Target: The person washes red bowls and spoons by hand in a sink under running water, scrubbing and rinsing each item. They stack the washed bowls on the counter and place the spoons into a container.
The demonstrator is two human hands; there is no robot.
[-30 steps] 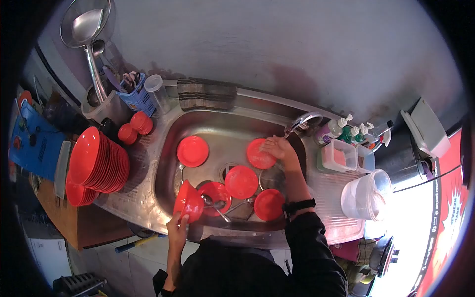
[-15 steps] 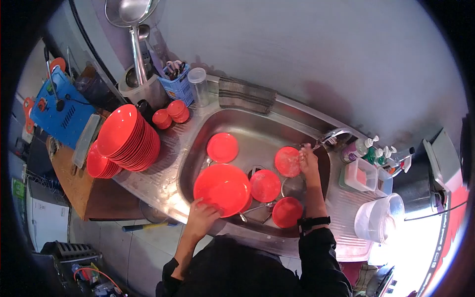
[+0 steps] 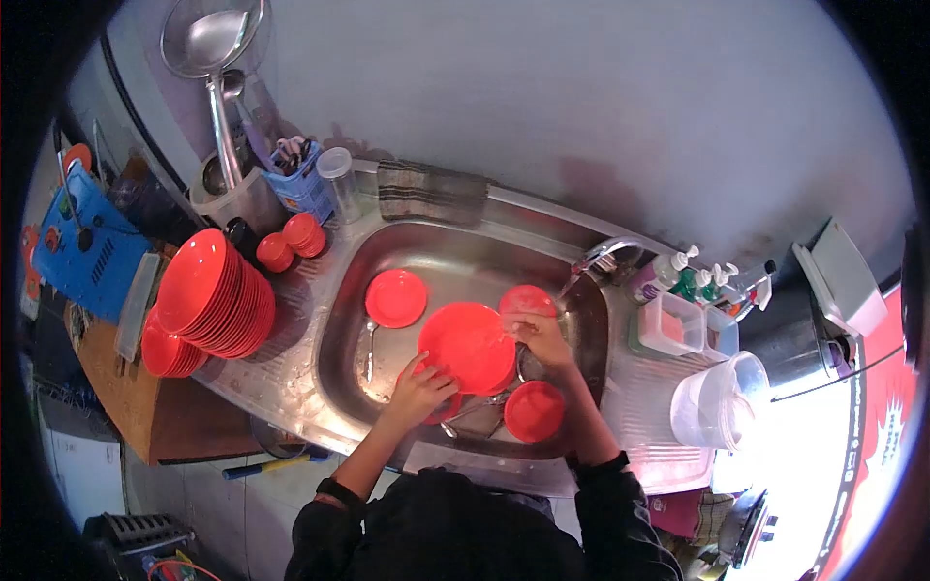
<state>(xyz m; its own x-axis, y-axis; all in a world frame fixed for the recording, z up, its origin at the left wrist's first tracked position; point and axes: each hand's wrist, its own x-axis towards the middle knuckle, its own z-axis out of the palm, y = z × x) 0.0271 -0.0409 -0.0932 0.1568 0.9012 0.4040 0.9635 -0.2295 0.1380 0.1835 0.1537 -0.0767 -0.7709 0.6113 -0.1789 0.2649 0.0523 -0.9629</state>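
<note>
A large red plate (image 3: 469,344) is tilted above the sink (image 3: 334,329). My left hand (image 3: 424,393) holds its lower left rim, with the fingers lying over the edge. At the plate's right rim is my right hand (image 3: 540,339), its fingertips bunched against the edge. Behind that hand lies a small red dish (image 3: 526,298), partly hidden. Another small red dish (image 3: 396,298) rests at the sink's left, and a third dish (image 3: 534,412) at the lower right. Under my left hand a further red piece (image 3: 446,411) shows in part. Metal cutlery (image 3: 475,418) lies on the sink floor.
A tall stack of red bowls (image 3: 218,295) stands on the left drainboard, beside small red cups (image 3: 275,252). The faucet (image 3: 591,257) arches over the sink's back right. Soap bottles (image 3: 664,273), plastic tubs (image 3: 673,324) and a clear bucket (image 3: 719,402) stand on the right.
The large plate has moved right and up with my left hand. My right hand has come from near the faucet to the plate's right edge. The camera view has shifted.
</note>
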